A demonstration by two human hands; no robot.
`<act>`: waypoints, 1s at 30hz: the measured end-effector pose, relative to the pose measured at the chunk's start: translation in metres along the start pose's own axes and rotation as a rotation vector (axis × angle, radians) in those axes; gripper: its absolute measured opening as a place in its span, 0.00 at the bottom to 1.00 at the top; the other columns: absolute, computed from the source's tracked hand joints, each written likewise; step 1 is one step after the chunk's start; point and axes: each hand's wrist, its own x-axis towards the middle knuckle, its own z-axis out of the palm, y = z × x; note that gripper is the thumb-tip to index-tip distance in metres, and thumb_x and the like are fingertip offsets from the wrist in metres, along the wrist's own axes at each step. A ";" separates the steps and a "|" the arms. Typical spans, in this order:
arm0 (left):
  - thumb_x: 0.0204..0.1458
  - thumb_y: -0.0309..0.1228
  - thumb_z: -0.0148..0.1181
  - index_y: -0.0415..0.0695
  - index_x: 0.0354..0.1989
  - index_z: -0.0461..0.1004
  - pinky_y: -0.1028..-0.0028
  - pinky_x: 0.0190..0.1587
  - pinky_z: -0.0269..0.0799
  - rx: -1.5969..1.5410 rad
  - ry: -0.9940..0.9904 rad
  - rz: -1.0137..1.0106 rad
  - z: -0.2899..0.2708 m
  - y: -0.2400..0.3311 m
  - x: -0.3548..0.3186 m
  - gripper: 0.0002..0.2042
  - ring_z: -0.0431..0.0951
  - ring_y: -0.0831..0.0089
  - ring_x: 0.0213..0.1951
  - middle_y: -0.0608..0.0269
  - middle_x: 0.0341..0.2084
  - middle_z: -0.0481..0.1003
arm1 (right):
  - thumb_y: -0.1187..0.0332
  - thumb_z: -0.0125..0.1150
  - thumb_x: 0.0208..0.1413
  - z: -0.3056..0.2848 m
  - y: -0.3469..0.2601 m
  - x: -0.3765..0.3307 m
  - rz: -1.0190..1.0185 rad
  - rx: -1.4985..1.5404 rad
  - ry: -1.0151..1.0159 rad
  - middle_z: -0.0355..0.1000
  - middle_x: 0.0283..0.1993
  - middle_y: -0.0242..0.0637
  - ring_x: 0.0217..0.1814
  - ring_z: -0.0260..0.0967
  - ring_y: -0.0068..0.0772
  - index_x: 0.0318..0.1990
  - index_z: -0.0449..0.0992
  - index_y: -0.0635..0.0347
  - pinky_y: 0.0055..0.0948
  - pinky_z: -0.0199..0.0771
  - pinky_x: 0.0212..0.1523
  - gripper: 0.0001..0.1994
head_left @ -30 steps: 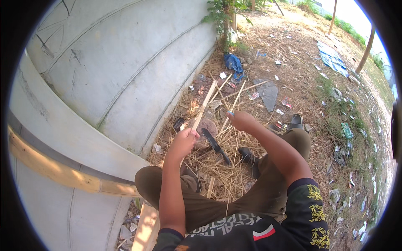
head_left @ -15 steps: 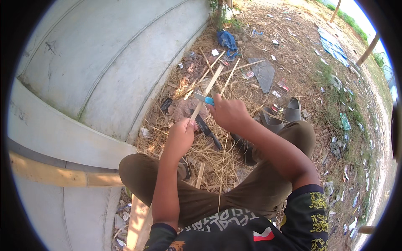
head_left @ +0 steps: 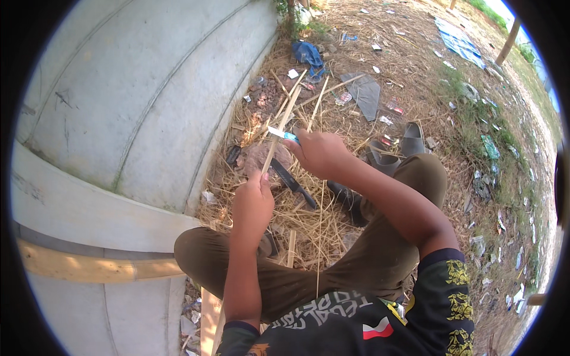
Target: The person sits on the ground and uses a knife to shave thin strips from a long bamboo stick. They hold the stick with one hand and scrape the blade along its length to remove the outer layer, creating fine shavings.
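Note:
My left hand point(head_left: 252, 199) is closed on the near end of a thin pale wooden strip point(head_left: 272, 151), which slants up and away from me. In my right hand point(head_left: 323, 153) is a utility knife point(head_left: 290, 136) with a blue handle, gripped by my closed fingers. Its bright blade point(head_left: 275, 132) lies across the strip, partway along it. Below the strip, a large black-handled knife point(head_left: 292, 183) rests on the straw beside a rounded stone point(head_left: 248, 161).
Pale concrete panels point(head_left: 136, 89) rise on my left, with a bamboo pole point(head_left: 89, 264) along them. Several wooden strips point(head_left: 319, 102) lie ahead on straw. A blue cloth point(head_left: 309, 54), a grey sheet point(head_left: 363, 95) and grey clogs point(head_left: 412, 139) lie beyond my knees.
The utility knife has shifted slightly left and up along the strip, its blade turned and catching more light. The view has shifted a little; both hands keep their hold.

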 end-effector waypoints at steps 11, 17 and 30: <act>0.67 0.35 0.44 0.39 0.37 0.70 0.51 0.32 0.70 0.209 0.000 0.057 0.005 0.016 -0.021 0.13 0.76 0.41 0.28 0.43 0.21 0.75 | 0.46 0.39 0.70 0.002 0.059 0.029 0.288 -0.162 0.002 0.77 0.28 0.46 0.33 0.80 0.46 0.38 0.74 0.63 0.43 0.79 0.33 0.28; 0.69 0.36 0.44 0.41 0.42 0.72 0.72 0.21 0.62 -0.386 -0.238 -0.039 -0.010 -0.014 -0.018 0.13 0.66 0.75 0.17 0.67 0.17 0.67 | 0.47 0.36 0.71 -0.066 0.091 0.036 0.579 0.100 0.315 0.77 0.34 0.56 0.42 0.77 0.56 0.45 0.72 0.67 0.52 0.74 0.46 0.28; 0.70 0.42 0.43 0.45 0.41 0.67 0.83 0.23 0.58 -0.915 -0.473 -0.339 0.006 -0.005 0.002 0.13 0.60 0.85 0.22 0.74 0.23 0.61 | 0.58 0.58 0.53 -0.049 0.020 0.010 0.117 0.052 -0.039 0.76 0.29 0.45 0.35 0.77 0.49 0.32 0.78 0.61 0.46 0.77 0.38 0.14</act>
